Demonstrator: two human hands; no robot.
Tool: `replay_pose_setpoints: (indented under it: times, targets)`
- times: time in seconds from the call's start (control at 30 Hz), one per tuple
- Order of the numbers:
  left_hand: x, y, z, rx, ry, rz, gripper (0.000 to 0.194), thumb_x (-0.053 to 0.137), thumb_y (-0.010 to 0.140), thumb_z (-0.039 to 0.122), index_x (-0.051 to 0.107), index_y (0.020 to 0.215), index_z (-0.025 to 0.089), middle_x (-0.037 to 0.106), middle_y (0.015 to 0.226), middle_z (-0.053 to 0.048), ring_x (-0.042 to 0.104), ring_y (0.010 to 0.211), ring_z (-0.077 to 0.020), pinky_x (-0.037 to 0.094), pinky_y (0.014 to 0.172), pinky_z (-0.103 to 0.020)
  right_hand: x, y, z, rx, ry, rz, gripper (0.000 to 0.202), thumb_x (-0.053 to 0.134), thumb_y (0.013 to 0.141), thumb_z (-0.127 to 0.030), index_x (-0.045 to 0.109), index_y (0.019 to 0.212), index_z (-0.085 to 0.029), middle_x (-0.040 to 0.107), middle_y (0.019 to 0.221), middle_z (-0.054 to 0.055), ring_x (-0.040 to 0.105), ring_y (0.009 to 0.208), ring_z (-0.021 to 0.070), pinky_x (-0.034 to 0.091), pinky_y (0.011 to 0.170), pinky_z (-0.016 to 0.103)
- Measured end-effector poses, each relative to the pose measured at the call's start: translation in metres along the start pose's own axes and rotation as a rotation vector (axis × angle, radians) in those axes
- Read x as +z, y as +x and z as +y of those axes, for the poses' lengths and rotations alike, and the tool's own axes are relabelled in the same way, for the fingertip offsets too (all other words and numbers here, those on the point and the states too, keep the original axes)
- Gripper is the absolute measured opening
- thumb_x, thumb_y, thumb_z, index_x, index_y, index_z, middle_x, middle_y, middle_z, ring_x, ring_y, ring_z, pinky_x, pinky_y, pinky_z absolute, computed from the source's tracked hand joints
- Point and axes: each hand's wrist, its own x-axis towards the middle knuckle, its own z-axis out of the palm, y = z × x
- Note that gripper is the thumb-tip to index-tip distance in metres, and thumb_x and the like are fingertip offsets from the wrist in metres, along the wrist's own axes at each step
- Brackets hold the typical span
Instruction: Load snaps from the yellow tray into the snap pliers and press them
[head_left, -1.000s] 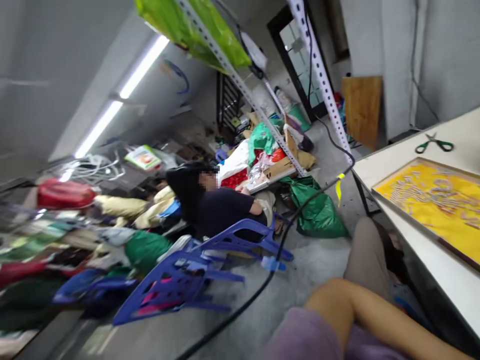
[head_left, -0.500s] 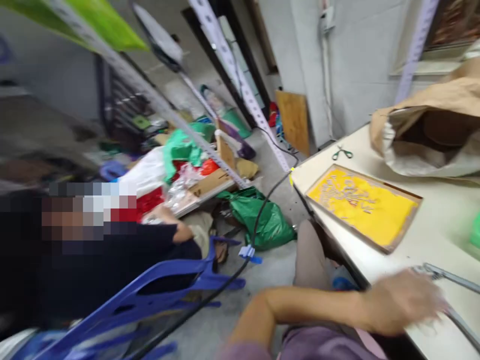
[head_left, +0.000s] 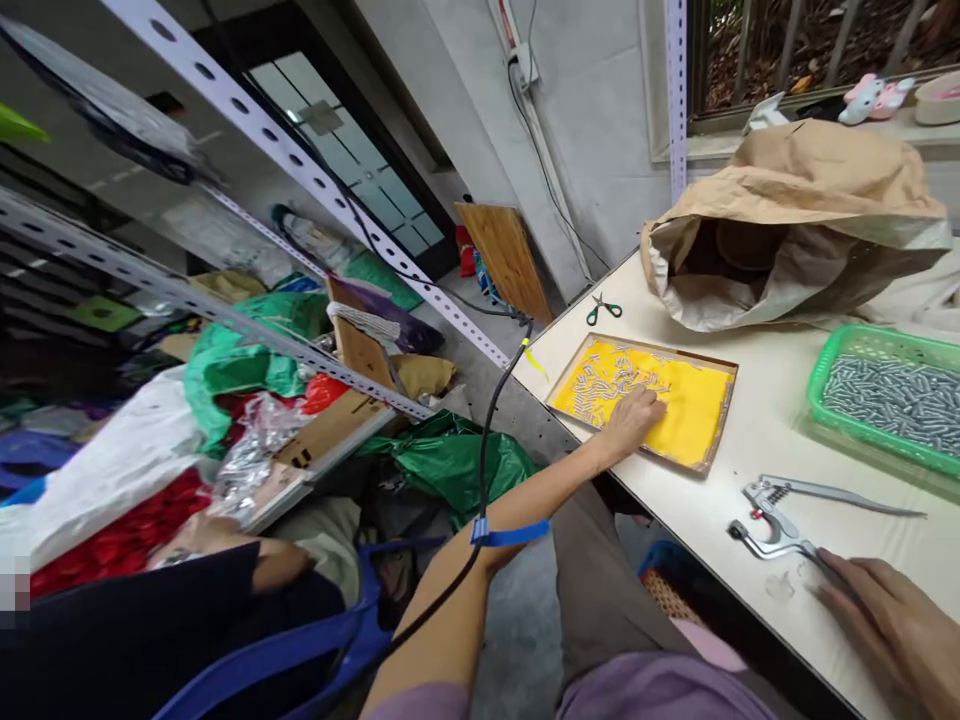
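Observation:
My left hand (head_left: pixel 636 415) reaches over a shallow tray (head_left: pixel 721 425) lined in yellow. Its fingers are bent and pressed together, down among small silvery metal pieces (head_left: pixel 592 390); what they pinch, if anything, is too small to make out. My right hand (head_left: pixel 892 630), a little blurred, is closed around the lower handle of hand pliers (head_left: pixel 776 525) with a spring and a round die at the jaw. The pliers lie at the table's front edge, handles spread apart. Beside the jaw rests a small clear piece (head_left: pixel 780 587).
On the white table (head_left: pixel 765 410) are a green basket (head_left: pixel 821 375) full of metal pieces, green-handled snips (head_left: pixel 604 310) and an open brown paper bag (head_left: pixel 825 190). A black cable (head_left: pixel 484 450) crosses my left arm. A co-worker (head_left: pixel 150 630) sits at the left by a blue chair (head_left: pixel 300 650).
My left hand has moved from the pliers' side away to the yellow tray. My right hand has come into view on the pliers' handle. The view has swung to the right.

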Motion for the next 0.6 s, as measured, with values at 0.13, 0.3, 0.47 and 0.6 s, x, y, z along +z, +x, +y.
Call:
replay_pose_setpoints:
  times: [0.13, 0.3, 0.47, 0.6]
  targets:
    - [0.005, 0.012, -0.002, 0.032, 0.018, -0.03, 0.019, 0.047, 0.092, 0.015, 0.064, 0.083, 0.014, 0.063, 0.094, -0.012, 0.054, 0.099, -0.0232, 0.046, 0.084, -0.033, -0.008, -0.001, -0.008, 0.001, -0.021, -0.106, 0.042, 0.034, 0.094, -0.046, 0.058, 0.125, -0.03, 0.067, 0.097, 0.008, 0.068, 0.089, 0.0254, 0.06, 0.076, 0.041]
    - [0.002, 0.009, -0.002, -0.197, -0.378, 0.118, 0.009, 0.058, 0.083, 0.013, 0.065, 0.079, 0.015, 0.068, 0.083, -0.006, 0.062, 0.083, -0.0177, 0.049, 0.08, -0.03, -0.031, 0.038, -0.038, 0.056, 0.078, -0.05, 0.045, 0.038, 0.092, -0.056, 0.062, 0.116, -0.026, 0.067, 0.097, 0.008, 0.068, 0.08, 0.0226, 0.056, 0.061, 0.032]
    - [0.001, -0.003, 0.015, -0.388, -0.889, 0.176, 0.007, 0.061, 0.077, 0.018, 0.066, 0.077, 0.014, 0.066, 0.066, 0.0, 0.06, 0.058, -0.0102, 0.048, 0.059, -0.021, -0.02, 0.127, -0.084, 0.032, 0.347, -0.018, 0.039, 0.044, 0.091, -0.053, 0.067, 0.1, -0.022, 0.07, 0.092, 0.009, 0.066, 0.087, 0.0241, 0.053, 0.074, 0.035]
    - [-0.005, -0.012, 0.027, -0.381, -1.05, 0.206, 0.01, 0.064, 0.076, 0.022, 0.067, 0.078, 0.013, 0.067, 0.066, 0.0, 0.059, 0.055, -0.008, 0.047, 0.056, -0.018, 0.013, 0.173, -0.113, 0.042, 0.45, -0.009, 0.034, 0.053, 0.092, -0.046, 0.062, 0.109, -0.018, 0.066, 0.102, 0.007, 0.062, 0.087, 0.0182, 0.053, 0.076, 0.035]
